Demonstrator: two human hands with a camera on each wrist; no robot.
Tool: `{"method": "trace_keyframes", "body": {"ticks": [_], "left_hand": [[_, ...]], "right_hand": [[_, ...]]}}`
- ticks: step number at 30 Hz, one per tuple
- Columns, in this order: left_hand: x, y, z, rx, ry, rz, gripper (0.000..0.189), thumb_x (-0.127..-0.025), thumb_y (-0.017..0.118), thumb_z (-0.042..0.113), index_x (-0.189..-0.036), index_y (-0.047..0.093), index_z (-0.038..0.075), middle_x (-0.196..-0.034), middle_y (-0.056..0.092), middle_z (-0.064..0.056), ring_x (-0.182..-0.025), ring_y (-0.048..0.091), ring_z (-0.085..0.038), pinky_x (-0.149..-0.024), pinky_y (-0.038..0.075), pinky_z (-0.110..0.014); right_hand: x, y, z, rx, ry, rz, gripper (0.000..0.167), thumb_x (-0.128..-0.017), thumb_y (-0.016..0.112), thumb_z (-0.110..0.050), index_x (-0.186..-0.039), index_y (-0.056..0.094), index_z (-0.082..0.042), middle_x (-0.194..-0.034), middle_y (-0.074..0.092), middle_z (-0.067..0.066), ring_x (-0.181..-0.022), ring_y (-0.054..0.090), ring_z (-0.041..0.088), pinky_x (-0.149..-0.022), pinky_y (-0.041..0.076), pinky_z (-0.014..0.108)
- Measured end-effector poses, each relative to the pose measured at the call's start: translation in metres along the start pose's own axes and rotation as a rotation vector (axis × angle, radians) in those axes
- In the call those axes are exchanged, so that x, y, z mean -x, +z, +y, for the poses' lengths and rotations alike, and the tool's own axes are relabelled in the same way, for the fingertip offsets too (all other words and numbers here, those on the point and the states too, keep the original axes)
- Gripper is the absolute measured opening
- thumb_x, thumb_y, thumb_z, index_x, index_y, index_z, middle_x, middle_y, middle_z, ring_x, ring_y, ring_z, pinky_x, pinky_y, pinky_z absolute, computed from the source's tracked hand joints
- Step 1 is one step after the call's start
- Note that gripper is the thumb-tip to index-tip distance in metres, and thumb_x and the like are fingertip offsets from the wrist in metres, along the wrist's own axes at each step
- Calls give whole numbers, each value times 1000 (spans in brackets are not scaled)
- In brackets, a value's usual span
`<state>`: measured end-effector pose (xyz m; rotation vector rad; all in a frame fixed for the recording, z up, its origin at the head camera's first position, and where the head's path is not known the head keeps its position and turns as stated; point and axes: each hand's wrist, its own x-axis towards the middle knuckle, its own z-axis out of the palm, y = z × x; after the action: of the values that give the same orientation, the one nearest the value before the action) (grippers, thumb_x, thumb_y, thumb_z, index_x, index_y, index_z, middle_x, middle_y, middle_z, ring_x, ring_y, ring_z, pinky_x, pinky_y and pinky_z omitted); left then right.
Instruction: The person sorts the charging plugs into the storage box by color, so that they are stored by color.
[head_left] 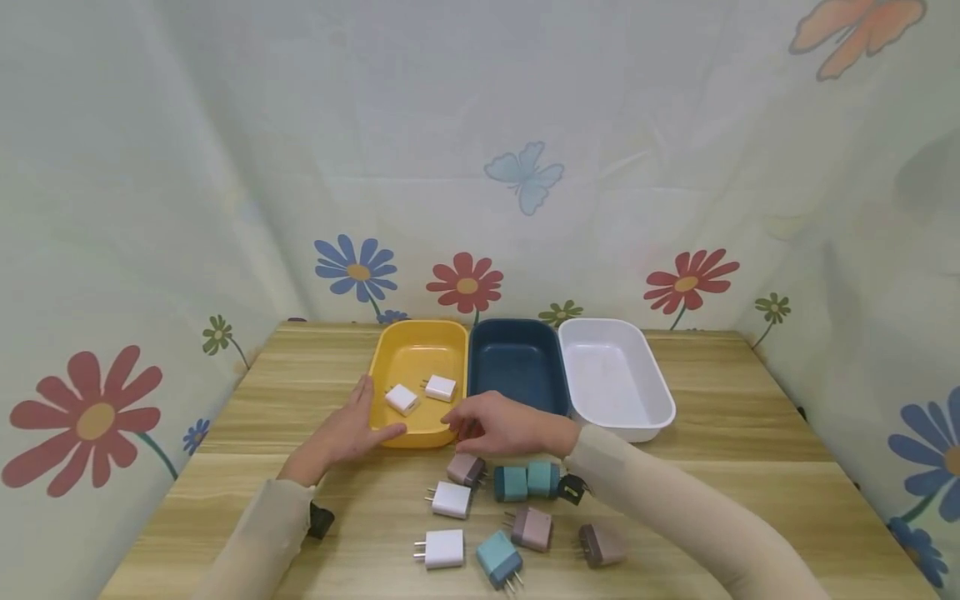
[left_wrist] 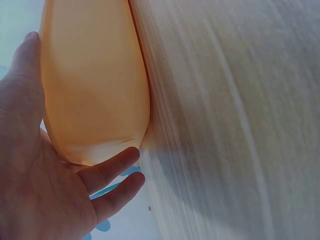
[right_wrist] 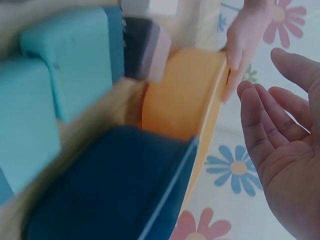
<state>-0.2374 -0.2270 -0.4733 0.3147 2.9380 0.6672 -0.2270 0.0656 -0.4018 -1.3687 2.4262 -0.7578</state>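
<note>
- Left hand (head_left: pixel 341 432): fingers extended, touching the yellow tray (head_left: pixel 422 354)'s left side; light pressure should steady it.
- Right hand (head_left: pixel 510 423): empty, loosely bent; best kept above the near-right rim.
- Two white chargers (head_left: pixel 402 400) lie inside.

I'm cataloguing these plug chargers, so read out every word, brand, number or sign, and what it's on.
No readable text anywhere.
White chargers, teal chargers, pink chargers: any marks too small or blurred to read.
Yellow tray, navy tray, white tray: no lettering visible.
Backdrop: only flowers and butterflies.
</note>
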Motion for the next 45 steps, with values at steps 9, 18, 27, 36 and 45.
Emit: {"method": "trace_keyframes", "body": {"ticks": [9, 18, 27, 36, 45], "left_hand": [[-2, 1, 0, 2, 4, 3, 113, -83, 57, 64, -147, -2, -8, -153, -1, -28, -134, 21, -48, -105, 26, -56], [-3, 3, -4, -12, 31, 18, 112, -84, 56, 63, -146, -2, -9, -153, 0, -29, -133, 21, -49, -105, 25, -57], [-2, 0, -1, -18, 38, 14, 112, -84, 55, 64, -145, -1, -11, -152, 1, -31, -133, 20, -50, -106, 25, -57], [-2, 1, -1, -21, 44, 11, 111, -85, 54, 63, -145, -1, -13, -151, 0, -32, -133, 18, -51, -105, 23, -58], [-2, 2, -3, -5, 22, -1, 113, -84, 54, 65, -146, -3, -10, -152, -2, -30, -134, 17, -50, -105, 23, -58]], "right_hand": [[11, 22, -10, 60, -98, -111, 36, -88, 68, -20, -123, 60, -11, -106, 65, -1, -87, 59, 0, -74, 46, 10], [16, 48, -18, 258, -244, -194, 44, -84, 73, -27, -123, 62, -9, -110, 64, -5, -89, 57, -1, -76, 39, 5], [16, 58, -21, 364, -301, -256, 53, -82, 71, -44, -126, 61, -15, -113, 63, -11, -92, 48, -3, -78, 36, 6], [10, 61, -30, 438, -295, -318, 56, -80, 72, -46, -128, 59, -20, -113, 61, -13, -90, 45, -2, -72, 35, 8], [5, 70, -29, 445, -270, -348, 51, -79, 74, -43, -124, 62, -23, -106, 61, -14, -85, 44, -1, -66, 33, 9]]}}
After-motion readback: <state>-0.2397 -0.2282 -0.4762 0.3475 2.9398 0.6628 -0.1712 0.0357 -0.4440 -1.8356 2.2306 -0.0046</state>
